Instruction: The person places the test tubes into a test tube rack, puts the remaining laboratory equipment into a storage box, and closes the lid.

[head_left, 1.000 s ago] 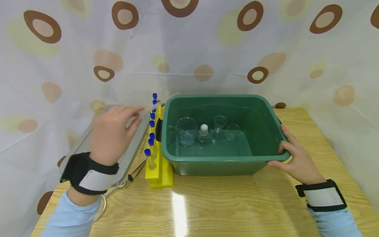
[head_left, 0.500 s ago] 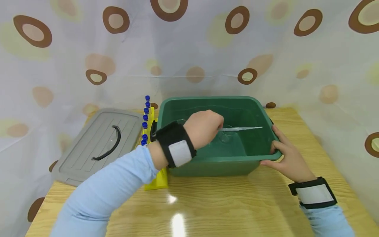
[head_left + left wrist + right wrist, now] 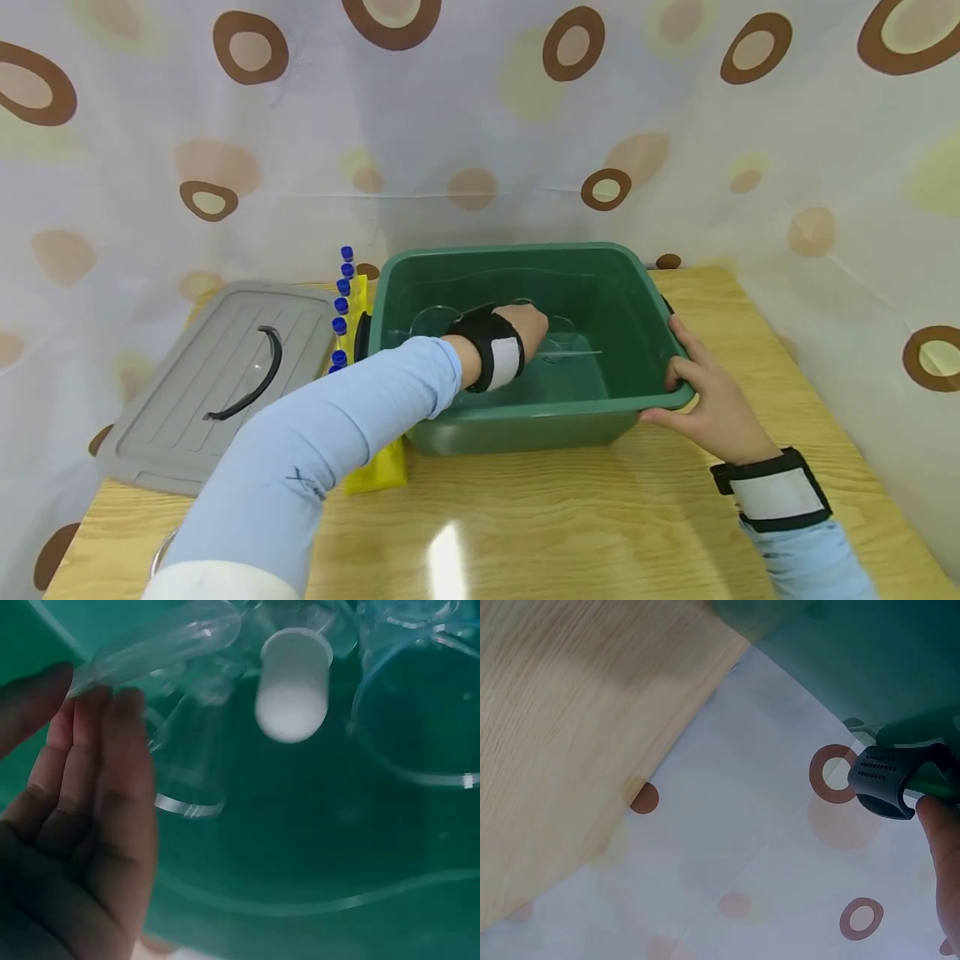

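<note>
My left hand [image 3: 527, 327] is down inside the green tub [image 3: 525, 410]. Thumb and fingertips pinch a clear plastic dropper [image 3: 169, 643], whose thin stem points right in the head view. Around that hand lie a conical glass [image 3: 191, 765], an alcohol lamp's white cap [image 3: 292, 690] and a round glass beaker [image 3: 420, 712]. At the tub's front right corner, my right hand [image 3: 712, 408] grips the rim, thumb outside and fingers curled over the side. A black clip handle [image 3: 885, 780] on the tub shows near a finger in the right wrist view.
Left of the tub stands a yellow rack [image 3: 378, 467] with several blue-capped tubes [image 3: 341, 325], partly behind the left sleeve. A grey lid [image 3: 187, 383] with a black handle lies further left. All rest on a wooden table [image 3: 570, 525] before a patterned curtain [image 3: 420, 125].
My left hand has swung right from beside the tube rack, carrying the dropper over the tub and then down into it. My right hand keeps its grip on the rim.
</note>
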A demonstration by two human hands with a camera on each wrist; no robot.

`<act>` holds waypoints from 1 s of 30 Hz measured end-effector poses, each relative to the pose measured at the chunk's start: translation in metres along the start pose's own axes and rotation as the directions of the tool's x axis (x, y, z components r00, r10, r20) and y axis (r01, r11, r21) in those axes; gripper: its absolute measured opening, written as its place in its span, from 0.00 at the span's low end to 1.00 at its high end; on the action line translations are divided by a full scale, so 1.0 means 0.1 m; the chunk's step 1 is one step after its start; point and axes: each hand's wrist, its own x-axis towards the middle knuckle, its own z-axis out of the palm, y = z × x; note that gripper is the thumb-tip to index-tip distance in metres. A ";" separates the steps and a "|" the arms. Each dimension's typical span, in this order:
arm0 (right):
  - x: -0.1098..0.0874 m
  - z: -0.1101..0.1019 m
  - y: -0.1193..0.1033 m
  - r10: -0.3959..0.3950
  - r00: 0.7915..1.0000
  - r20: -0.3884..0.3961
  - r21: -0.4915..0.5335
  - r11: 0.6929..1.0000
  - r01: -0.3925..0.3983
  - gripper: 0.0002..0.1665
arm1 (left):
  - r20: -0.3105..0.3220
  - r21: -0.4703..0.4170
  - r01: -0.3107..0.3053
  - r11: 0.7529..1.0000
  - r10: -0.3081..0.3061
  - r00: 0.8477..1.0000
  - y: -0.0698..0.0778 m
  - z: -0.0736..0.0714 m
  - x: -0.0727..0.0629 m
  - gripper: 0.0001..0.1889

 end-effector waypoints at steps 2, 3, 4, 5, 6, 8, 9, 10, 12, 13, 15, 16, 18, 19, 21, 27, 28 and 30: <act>-0.01 0.01 0.00 0.005 1.000 -0.003 -0.001 1.000 -0.005 0.25 | 0.015 0.026 0.002 1.000 -0.003 1.000 -0.01 0.06 0.07 0.28; -0.01 0.02 0.00 0.007 1.000 -0.004 0.004 1.000 -0.007 0.26 | 0.025 0.028 0.005 1.000 -0.006 1.000 -0.01 0.09 0.09 0.28; -0.01 0.02 -0.01 0.012 1.000 -0.005 0.002 1.000 -0.012 0.26 | 0.037 0.045 0.002 0.999 -0.004 0.999 -0.02 0.12 0.12 0.27; -0.01 0.03 -0.01 0.015 1.000 -0.008 0.004 1.000 -0.015 0.26 | 0.049 0.058 -0.003 0.998 0.000 0.999 -0.02 0.15 0.16 0.27; -0.02 0.03 -0.01 0.018 1.000 -0.011 0.004 1.000 -0.017 0.26 | 0.059 0.063 -0.008 0.998 0.004 0.998 -0.03 0.19 0.18 0.26; -0.03 0.04 -0.01 0.020 1.000 -0.016 0.008 1.000 -0.020 0.26 | 0.080 0.042 -0.014 0.999 0.010 0.997 -0.03 0.26 0.22 0.25; -0.03 0.05 -0.01 0.018 1.000 -0.018 0.012 1.000 -0.018 0.26 | 0.090 0.040 -0.019 0.999 0.016 0.996 -0.03 0.30 0.24 0.25; -0.03 0.05 -0.01 0.015 1.000 -0.021 0.012 1.000 -0.015 0.27 | 0.104 0.043 -0.023 0.999 0.019 0.994 -0.03 0.34 0.26 0.24; -0.04 0.05 -0.01 0.005 1.000 -0.026 0.024 1.000 -0.004 0.27 | 0.118 0.029 -0.015 0.999 0.012 0.993 -0.03 0.42 0.30 0.23; -0.04 0.05 -0.01 0.001 1.000 -0.026 0.030 1.000 0.000 0.27 | 0.125 0.021 -0.010 1.000 0.007 0.992 -0.03 0.45 0.33 0.23; -0.03 0.05 0.00 -0.009 0.999 -0.033 0.039 0.999 0.011 0.28 | 0.129 0.020 -0.004 1.000 0.002 0.992 -0.04 0.50 0.38 0.22; -0.03 0.05 0.01 -0.013 0.999 -0.039 0.043 0.999 0.015 0.28 | 0.132 0.000 0.003 1.000 -0.003 0.991 -0.04 0.51 0.41 0.22; -0.03 0.04 0.02 -0.022 0.998 -0.054 0.049 0.999 0.024 0.29 | 0.133 -0.014 -0.001 1.000 0.003 0.991 -0.05 0.51 0.43 0.21; -0.02 0.04 0.02 -0.026 0.998 -0.060 0.049 0.998 0.029 0.29 | 0.133 -0.026 -0.003 1.000 0.006 0.991 -0.06 0.53 0.44 0.21; -0.02 0.05 0.02 -0.033 0.997 -0.069 0.049 0.998 0.037 0.30 | 0.133 -0.049 0.002 0.999 0.004 0.991 -0.07 0.54 0.45 0.21; -0.02 0.07 0.01 -0.051 0.996 -0.078 0.065 0.996 0.056 0.30 | 0.130 -0.099 0.042 0.994 -0.029 0.991 -0.10 0.62 0.49 0.20; -0.02 0.07 0.02 -0.056 0.995 -0.083 0.073 0.995 0.062 0.30 | 0.124 -0.083 0.033 0.996 -0.023 0.992 -0.10 0.63 0.50 0.19; -0.03 0.08 0.02 -0.055 0.995 -0.088 0.088 0.994 0.063 0.30 | 0.109 -0.067 0.017 0.998 -0.010 0.994 -0.09 0.66 0.53 0.18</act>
